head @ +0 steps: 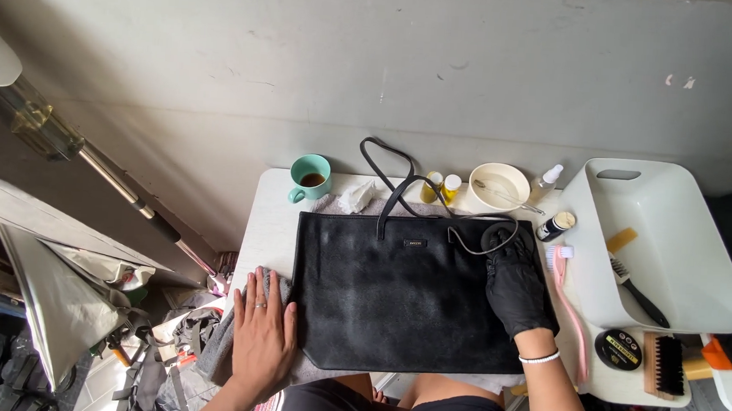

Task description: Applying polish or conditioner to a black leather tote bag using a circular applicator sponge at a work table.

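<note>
Right hand point(514, 284), in a black glove, presses a dark applicator pad point(496, 237) on the black leather tote bag point(403, 297) lying flat on the white table point(274, 217). Left hand point(263, 335) lies flat and empty on the grey cloth point(224, 341) at the bag's edge. Judged mid-rub; the untreated lower panel needs covering next.

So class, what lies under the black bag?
A grey cloth shows past the bag at its left edge, under the left hand. The rest beneath is covered.
</note>
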